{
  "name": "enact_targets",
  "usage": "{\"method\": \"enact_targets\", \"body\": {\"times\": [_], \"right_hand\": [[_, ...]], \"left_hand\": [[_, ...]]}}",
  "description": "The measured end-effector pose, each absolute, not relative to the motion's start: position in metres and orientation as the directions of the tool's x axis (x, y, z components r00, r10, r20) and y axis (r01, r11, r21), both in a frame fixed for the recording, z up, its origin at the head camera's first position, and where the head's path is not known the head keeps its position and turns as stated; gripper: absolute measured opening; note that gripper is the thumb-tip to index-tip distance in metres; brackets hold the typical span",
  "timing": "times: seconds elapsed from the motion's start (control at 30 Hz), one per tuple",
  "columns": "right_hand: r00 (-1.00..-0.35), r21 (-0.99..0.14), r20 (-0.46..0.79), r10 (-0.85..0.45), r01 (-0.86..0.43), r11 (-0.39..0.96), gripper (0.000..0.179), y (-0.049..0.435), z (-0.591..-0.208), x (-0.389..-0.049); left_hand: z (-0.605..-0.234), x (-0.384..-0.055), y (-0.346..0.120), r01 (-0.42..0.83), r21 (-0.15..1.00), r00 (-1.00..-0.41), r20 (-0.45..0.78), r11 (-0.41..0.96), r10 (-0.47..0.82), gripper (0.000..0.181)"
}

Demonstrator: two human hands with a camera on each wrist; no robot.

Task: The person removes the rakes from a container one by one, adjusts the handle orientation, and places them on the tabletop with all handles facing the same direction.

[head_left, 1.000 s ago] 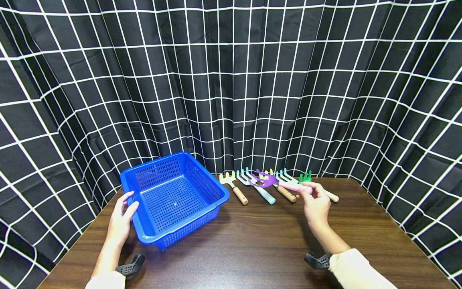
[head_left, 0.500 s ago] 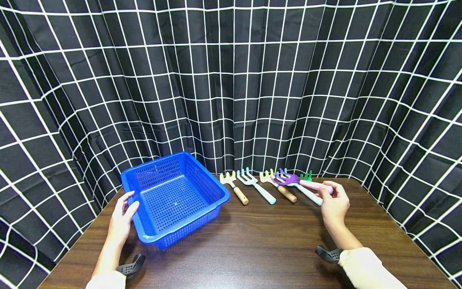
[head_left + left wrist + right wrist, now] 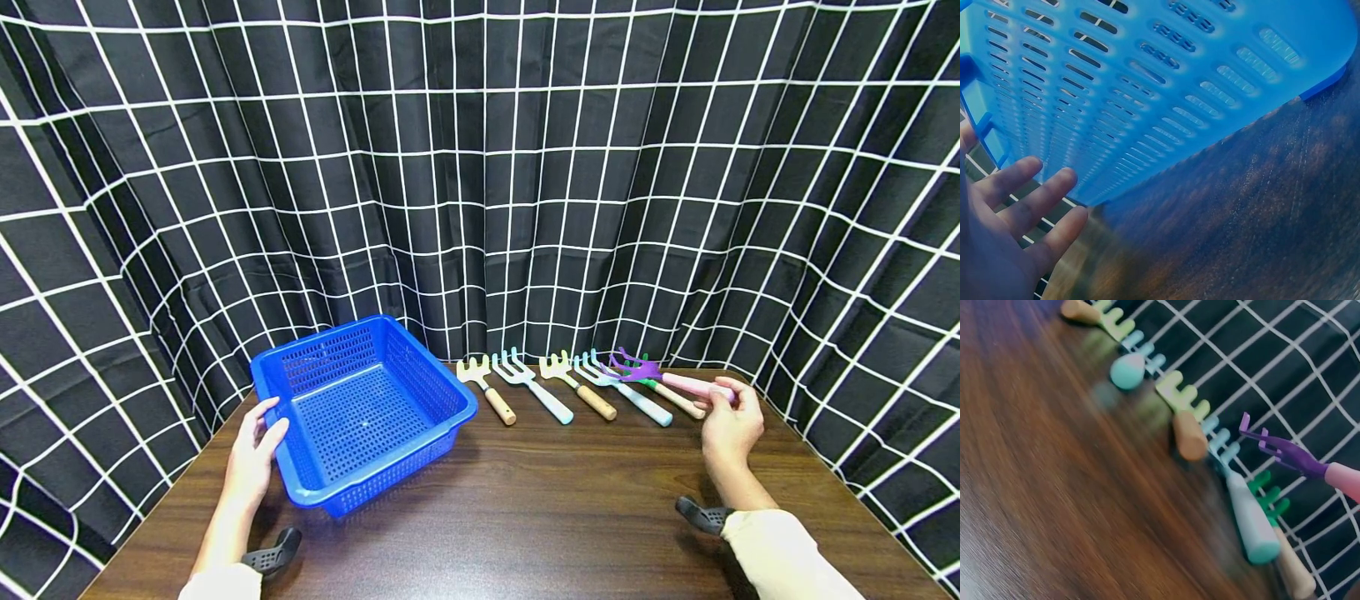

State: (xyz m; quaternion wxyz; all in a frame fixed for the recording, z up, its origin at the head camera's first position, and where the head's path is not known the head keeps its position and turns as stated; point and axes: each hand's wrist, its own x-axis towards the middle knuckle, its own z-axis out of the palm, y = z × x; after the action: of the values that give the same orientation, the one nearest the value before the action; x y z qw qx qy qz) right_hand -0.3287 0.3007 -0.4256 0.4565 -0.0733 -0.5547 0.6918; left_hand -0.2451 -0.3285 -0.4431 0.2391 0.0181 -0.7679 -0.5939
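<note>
My right hand (image 3: 733, 425) pinches the pink handle end of a hand rake (image 3: 637, 372) with a purple, pronged head. In the head view this rake is held over the green-headed hand rake (image 3: 671, 396) at the right end of a row. In the right wrist view its purple head (image 3: 1294, 456) stands out against the curtain, with the hand out of sight. My left hand (image 3: 251, 450) holds the left rim of a blue perforated plastic basket (image 3: 442, 429). From the left wrist, several fingers (image 3: 1041, 194) show beside the basket's outer wall (image 3: 1235, 56).
Left of the green rake lie a light-blue rake (image 3: 637, 402), a yellow-headed rake (image 3: 577, 387), another light-blue rake (image 3: 540, 393) and another yellow-headed rake (image 3: 491, 396). They line the back of the wooden table (image 3: 525, 517), before a black gridded curtain (image 3: 480, 167).
My right hand has carried the purple hand rake to the right, from above the middle rakes to over the green one. The left hand and basket have stayed put.
</note>
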Motion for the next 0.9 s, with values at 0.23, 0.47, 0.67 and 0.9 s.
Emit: {"method": "enact_targets", "body": {"times": [0.23, 0.47, 0.67, 0.9], "right_hand": [[-0.541, -0.845, 0.399, 0.74, -0.531, 0.067, 0.029, 0.317, -0.427, -0.327], [-0.501, -0.869, 0.39, 0.773, -0.478, 0.128, 0.033, 0.337, -0.434, -0.334], [-0.48, -0.872, 0.362, 0.799, -0.477, 0.109, 0.032, 0.345, -0.434, -0.334], [-0.474, -0.867, 0.347, 0.809, -0.491, 0.085, 0.026, 0.349, -0.437, -0.334]], "left_hand": [[-0.443, -0.245, -0.328, 0.244, 0.918, -0.883, 0.344, 0.314, -0.32, 0.048], [-0.442, -0.244, -0.327, 0.233, 0.917, -0.884, 0.338, 0.323, -0.323, 0.049], [-0.443, -0.244, -0.328, 0.232, 0.919, -0.882, 0.337, 0.318, -0.329, 0.049], [-0.443, -0.245, -0.328, 0.239, 0.914, -0.88, 0.347, 0.328, -0.325, 0.049]]}}
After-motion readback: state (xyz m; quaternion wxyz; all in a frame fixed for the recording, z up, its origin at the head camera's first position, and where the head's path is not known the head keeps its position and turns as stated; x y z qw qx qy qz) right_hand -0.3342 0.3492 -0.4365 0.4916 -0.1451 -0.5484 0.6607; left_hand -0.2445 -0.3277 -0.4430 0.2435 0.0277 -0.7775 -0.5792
